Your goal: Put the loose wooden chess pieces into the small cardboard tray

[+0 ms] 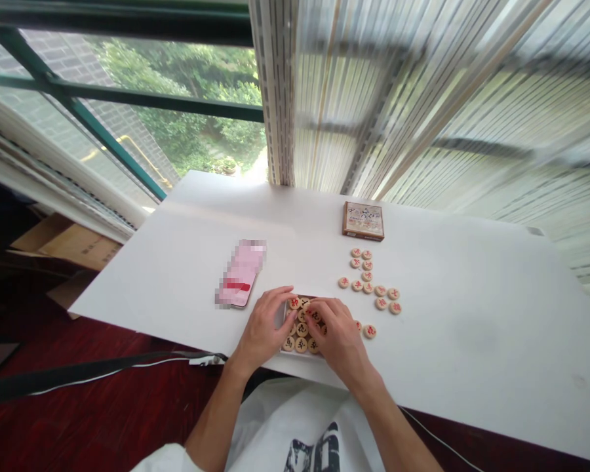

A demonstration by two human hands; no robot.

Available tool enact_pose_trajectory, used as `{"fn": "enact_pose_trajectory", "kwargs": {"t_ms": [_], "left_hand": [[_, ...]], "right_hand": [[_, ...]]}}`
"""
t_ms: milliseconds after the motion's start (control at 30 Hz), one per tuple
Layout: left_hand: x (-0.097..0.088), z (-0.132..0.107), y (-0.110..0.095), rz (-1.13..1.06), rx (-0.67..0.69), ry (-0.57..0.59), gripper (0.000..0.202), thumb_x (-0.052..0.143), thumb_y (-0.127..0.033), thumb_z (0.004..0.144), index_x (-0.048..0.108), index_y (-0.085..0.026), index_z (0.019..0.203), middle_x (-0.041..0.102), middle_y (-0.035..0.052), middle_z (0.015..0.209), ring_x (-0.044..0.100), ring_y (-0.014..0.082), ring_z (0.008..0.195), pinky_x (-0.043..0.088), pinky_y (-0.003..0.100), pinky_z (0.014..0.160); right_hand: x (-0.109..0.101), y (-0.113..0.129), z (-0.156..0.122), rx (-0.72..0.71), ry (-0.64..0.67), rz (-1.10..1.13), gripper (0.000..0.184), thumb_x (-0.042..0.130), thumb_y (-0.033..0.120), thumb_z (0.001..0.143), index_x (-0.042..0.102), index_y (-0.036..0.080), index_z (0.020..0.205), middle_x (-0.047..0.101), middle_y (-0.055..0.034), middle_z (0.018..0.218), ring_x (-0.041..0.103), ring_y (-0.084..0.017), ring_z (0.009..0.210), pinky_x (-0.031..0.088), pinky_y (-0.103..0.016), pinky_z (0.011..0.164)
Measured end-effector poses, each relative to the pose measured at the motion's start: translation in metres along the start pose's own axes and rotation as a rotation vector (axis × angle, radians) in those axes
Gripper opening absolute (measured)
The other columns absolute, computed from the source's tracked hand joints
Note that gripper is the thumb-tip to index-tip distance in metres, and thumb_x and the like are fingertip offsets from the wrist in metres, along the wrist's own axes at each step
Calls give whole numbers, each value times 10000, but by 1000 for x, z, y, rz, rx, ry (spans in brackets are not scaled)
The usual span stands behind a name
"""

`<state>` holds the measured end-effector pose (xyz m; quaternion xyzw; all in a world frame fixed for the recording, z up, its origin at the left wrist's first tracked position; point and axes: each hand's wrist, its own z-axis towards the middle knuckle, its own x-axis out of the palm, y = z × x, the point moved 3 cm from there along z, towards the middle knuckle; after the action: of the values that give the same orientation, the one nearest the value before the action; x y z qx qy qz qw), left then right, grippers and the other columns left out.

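Observation:
A shallow tray (pixel 302 354) of round wooden Chinese chess pieces lies at the table's near edge, with black and red characters on the pieces. My left hand (pixel 264 330) is at its left side, thumb and fingers apart, the fingertips close to a red-marked piece (pixel 294 303) in the far left corner. My right hand (pixel 341 337) reaches over the tray from the right. Its thumb and fingers are pinched together over the pieces, on what looks like a chess piece, mostly hidden by the fingers. That hand also covers the tray's right part.
Several loose red-marked pieces (pixel 368 288) lie right of the tray, with another (pixel 370 332) beside my right hand. Behind them is a flat printed box (pixel 363 221). A pink, blurred phone-like object (pixel 243 272) lies left on the white table (pixel 472 295). Curtains (pixel 373 105) hang behind.

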<state>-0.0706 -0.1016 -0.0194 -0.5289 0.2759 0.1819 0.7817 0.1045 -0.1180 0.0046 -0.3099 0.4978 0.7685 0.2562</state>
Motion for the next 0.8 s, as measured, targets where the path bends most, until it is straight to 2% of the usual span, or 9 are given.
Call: {"fn": "enact_pose_trajectory", "kwargs": {"t_ms": [200, 333, 600, 800], "left_hand": [[0, 3, 3, 2, -7, -20, 246, 597, -199, 948, 643, -268, 1180, 666, 67, 1274, 608, 248, 1222, 507, 473, 1067], [1, 3, 2, 5, -21, -22, 235, 608, -192, 941, 646, -266, 1161, 673, 62, 1264, 612, 242, 1210, 509, 458, 1058], [1, 3, 3, 13, -35, -24, 249, 601, -172, 928, 645, -265, 1155, 672, 64, 1268, 614, 244, 1215, 508, 462, 1065], [1, 2, 5, 2, -44, -44, 227, 597, -193, 934, 647, -268, 1143, 670, 66, 1264, 620, 244, 1213, 514, 461, 1066]], "right_hand": [[9, 0, 3, 40, -24, -67, 42, 613, 210, 973, 622, 237, 942, 707, -51, 952, 634, -233, 897, 483, -377, 817], [14, -3, 3, 48, -28, -91, 30, 636, 209, 964, 639, 235, 979, 707, -60, 992, 631, -246, 931, 480, -393, 842], [10, 0, 0, 28, -67, -57, 150, 642, 149, 938, 657, 238, 1058, 701, -58, 1022, 622, -235, 940, 488, -394, 860], [12, -4, 0, 38, -76, -74, 128, 620, 147, 946, 660, 241, 1024, 713, -52, 973, 632, -234, 903, 483, -392, 826]]}}
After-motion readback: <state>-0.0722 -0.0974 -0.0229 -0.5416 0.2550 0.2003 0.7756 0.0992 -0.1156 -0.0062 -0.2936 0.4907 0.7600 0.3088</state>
